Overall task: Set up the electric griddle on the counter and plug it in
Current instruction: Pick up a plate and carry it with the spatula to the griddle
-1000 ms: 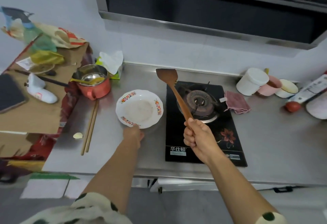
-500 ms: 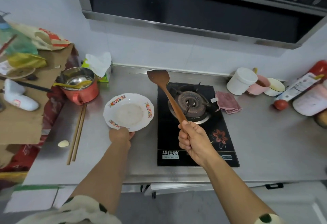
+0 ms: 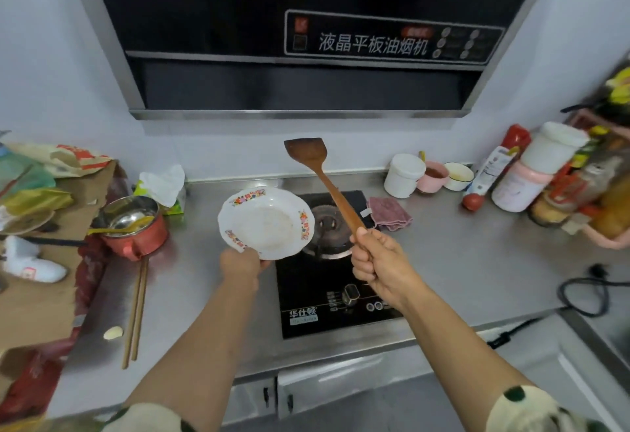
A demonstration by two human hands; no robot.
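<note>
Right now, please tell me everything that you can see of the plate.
The plate is white, seemingly ceramic, with a wavy rim that bears patches of red flower print. Its shallow well looks faintly smeared. It is held above the counter, tilted with its face toward the camera, over the left edge of the stove. Only the left hand touches it, gripping the near rim.

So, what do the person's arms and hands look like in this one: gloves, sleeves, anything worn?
Both the left hand and the right hand are bare: no gloves, and no ring or watch shows. The forearms are uncovered. At the bottom edge, the left sleeve and right sleeve are short, of cream fabric with dark green spots.
</note>
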